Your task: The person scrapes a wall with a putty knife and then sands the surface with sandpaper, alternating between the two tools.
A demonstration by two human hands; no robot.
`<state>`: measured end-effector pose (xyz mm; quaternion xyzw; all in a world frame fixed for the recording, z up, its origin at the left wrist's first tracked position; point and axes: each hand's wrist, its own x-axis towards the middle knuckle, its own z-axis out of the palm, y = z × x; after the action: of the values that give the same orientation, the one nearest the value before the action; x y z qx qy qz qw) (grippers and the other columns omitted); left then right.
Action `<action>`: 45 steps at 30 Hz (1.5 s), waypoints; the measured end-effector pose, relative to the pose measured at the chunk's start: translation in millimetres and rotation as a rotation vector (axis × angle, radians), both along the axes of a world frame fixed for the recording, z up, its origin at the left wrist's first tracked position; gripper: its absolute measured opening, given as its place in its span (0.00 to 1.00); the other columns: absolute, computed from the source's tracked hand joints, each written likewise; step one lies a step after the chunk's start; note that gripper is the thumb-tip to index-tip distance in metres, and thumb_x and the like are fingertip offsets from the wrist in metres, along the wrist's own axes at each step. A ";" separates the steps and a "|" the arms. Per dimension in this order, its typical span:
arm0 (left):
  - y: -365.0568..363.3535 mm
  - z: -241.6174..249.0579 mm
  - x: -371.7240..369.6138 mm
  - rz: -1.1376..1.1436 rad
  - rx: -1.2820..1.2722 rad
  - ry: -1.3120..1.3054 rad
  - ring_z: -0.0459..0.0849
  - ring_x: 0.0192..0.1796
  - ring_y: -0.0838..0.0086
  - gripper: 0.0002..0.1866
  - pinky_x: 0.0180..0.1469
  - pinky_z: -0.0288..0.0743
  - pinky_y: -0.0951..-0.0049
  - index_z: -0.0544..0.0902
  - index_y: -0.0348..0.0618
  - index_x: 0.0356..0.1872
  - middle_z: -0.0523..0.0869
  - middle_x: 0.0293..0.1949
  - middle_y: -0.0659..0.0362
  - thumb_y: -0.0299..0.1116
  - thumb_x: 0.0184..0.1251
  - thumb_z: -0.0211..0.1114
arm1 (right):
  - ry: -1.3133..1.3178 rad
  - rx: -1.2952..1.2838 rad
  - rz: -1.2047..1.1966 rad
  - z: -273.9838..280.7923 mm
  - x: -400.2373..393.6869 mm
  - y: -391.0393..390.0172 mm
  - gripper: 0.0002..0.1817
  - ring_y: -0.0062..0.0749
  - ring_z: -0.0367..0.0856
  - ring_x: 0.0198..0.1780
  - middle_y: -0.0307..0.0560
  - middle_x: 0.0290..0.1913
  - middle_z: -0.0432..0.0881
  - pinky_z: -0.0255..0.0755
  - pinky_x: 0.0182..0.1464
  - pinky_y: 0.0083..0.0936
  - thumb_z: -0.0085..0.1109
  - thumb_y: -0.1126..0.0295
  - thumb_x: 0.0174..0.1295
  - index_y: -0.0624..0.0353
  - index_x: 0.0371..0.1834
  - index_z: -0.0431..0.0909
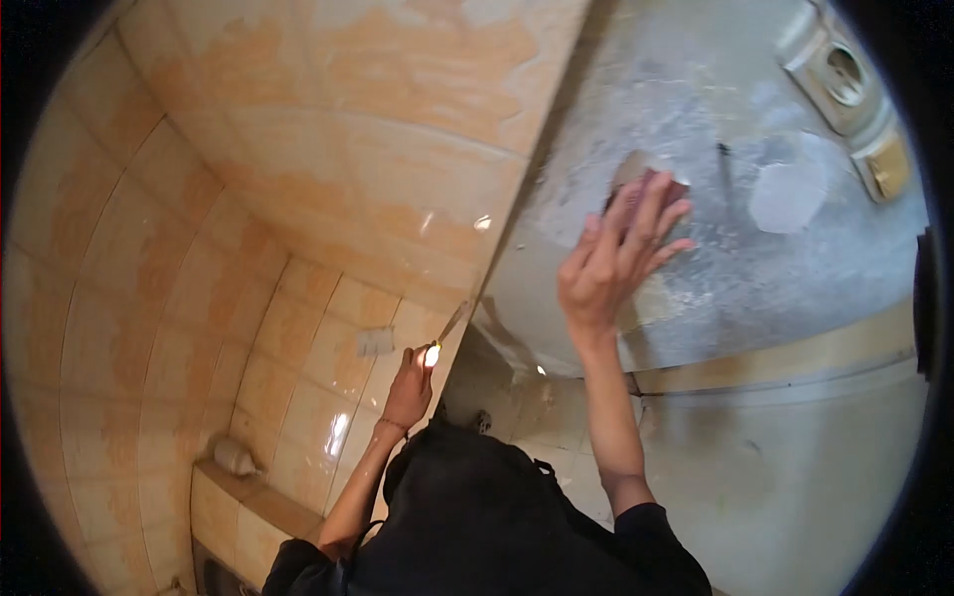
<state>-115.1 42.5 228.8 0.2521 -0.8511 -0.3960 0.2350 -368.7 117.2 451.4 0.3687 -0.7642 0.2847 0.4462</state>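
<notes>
My right hand (pixel 611 268) lies flat with fingers spread on a grey plastered wall (pixel 696 89), pressing a small reddish-brown sanding pad (pixel 636 174) against it. My left hand (pixel 409 387) is lower, at the outer corner where the orange tiled wall (pixel 328 129) meets the grey one. It grips a thin blade-like tool (pixel 455 321) whose tip touches the corner edge. A bright glowing spot (pixel 432 355) shines at that hand. Both forearms are bare and rise from my black clothing (pixel 477 517).
A wall socket (pixel 845 72) and a switch (pixel 887 164) sit on the grey wall at the upper right. A white filler patch (pixel 790 196) and a dark mark (pixel 723 151) lie near the pad. A small object (pixel 237 457) rests on a tiled ledge at the lower left.
</notes>
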 end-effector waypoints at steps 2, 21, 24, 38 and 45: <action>-1.6 -29.2 18.6 0.081 0.142 -0.189 0.78 0.51 0.40 0.15 0.50 0.75 0.47 0.73 0.31 0.59 0.74 0.51 0.37 0.26 0.74 0.56 | 0.001 -0.012 0.020 -1.1 2.0 -3.4 0.28 0.61 0.37 0.84 0.57 0.81 0.55 0.16 0.78 0.57 0.42 0.62 0.77 0.68 0.75 0.64; -5.4 -225.6 60.8 0.465 0.104 -0.328 0.74 0.56 0.40 0.20 0.58 0.72 0.50 0.72 0.25 0.58 0.71 0.53 0.36 0.21 0.66 0.59 | 0.103 -0.008 -0.099 -0.6 -1.9 -6.9 0.35 0.64 0.35 0.83 0.63 0.82 0.49 0.17 0.77 0.61 0.52 0.59 0.73 0.69 0.77 0.60; -3.2 -216.4 54.6 0.480 0.058 -0.335 0.74 0.56 0.41 0.18 0.58 0.71 0.49 0.73 0.25 0.56 0.72 0.52 0.36 0.25 0.69 0.61 | 0.102 -0.001 -0.104 -1.2 -2.7 -4.6 0.35 0.65 0.36 0.83 0.63 0.82 0.48 0.17 0.77 0.62 0.52 0.59 0.73 0.68 0.77 0.59; -21.3 25.7 -66.7 0.351 -0.330 0.176 0.70 0.63 0.46 0.31 0.66 0.63 0.51 0.68 0.32 0.67 0.72 0.60 0.39 0.28 0.65 0.67 | 0.026 0.022 -0.043 4.7 -0.1 4.6 0.31 0.66 0.42 0.82 0.60 0.81 0.54 0.14 0.76 0.66 0.48 0.69 0.66 0.70 0.73 0.66; -30.4 214.6 -143.0 0.091 -0.808 0.626 0.63 0.75 0.49 0.34 0.75 0.56 0.50 0.67 0.39 0.72 0.68 0.72 0.44 0.26 0.64 0.64 | 0.045 -0.046 -0.040 31.0 1.1 3.6 0.29 0.66 0.41 0.82 0.62 0.81 0.54 0.14 0.76 0.64 0.46 0.70 0.69 0.72 0.73 0.65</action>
<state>-258.1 12.0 443.4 0.0471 -0.8132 -0.0814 0.5744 -367.6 120.8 482.4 0.3493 -0.7544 0.2849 0.4773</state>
